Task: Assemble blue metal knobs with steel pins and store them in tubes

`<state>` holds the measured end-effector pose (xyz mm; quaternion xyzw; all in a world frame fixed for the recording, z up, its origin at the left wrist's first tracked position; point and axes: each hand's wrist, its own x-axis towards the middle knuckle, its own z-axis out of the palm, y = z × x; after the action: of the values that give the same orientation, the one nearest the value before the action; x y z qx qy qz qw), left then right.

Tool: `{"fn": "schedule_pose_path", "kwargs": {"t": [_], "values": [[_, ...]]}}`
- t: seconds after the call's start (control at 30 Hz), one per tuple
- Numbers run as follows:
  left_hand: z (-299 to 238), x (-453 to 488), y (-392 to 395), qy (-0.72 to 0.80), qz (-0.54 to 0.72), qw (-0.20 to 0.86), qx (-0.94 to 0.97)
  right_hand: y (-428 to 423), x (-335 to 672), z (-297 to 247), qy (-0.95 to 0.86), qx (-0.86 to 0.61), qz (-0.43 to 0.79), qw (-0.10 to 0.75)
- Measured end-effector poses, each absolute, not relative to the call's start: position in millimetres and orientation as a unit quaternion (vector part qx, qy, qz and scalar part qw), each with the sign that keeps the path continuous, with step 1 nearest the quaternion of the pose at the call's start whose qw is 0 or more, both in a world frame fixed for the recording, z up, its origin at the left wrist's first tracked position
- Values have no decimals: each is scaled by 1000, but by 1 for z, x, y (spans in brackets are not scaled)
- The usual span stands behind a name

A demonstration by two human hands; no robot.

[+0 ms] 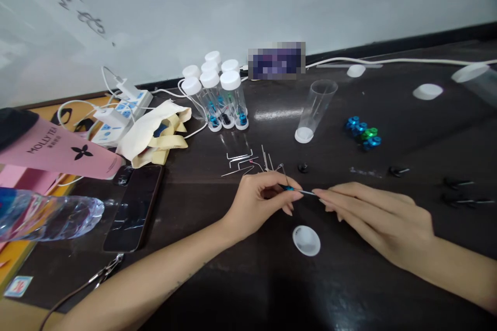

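My left hand point(252, 201) is closed in a pinch on a small blue-and-black part point(288, 187), mostly hidden by the fingers. A thin metal rod point(308, 193) runs from it to the right. At the rod's far end, my right hand point(388, 217) has its fingertips pressed together on the tip. Below the hands lies a round white cap point(306, 240), hollow side up. Bent metal rods point(239, 158) and thin wire pieces are scattered just beyond my left hand, near a small black part point(303, 167).
Several capped clear tubes point(231, 81) stand at the back; an uncapped tube point(316, 108) is right of them. Blue and green metal parts point(363, 130) and black parts with shafts point(398, 171) lie right. A phone point(134, 212), water bottle point(58, 217) and pink cup point(73, 147) occupy the left.
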<state>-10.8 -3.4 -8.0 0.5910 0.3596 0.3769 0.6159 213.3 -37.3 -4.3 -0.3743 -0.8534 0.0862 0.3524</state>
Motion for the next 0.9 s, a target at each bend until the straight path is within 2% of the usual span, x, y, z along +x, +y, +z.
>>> {"fn": "schedule_pose_path", "kwargs": {"t": [0.17, 0.37, 0.9], "values": [[-7, -10, -2, 368, 373, 636, 566, -36, 210, 2, -847, -365, 137, 361], [-5, -9, -3, 363, 371, 646, 559, -35, 210, 1, -855, -354, 136, 353], [-6, -10, -3, 359, 351, 611, 612, -31, 213, -4, -845, -364, 218, 325]]}}
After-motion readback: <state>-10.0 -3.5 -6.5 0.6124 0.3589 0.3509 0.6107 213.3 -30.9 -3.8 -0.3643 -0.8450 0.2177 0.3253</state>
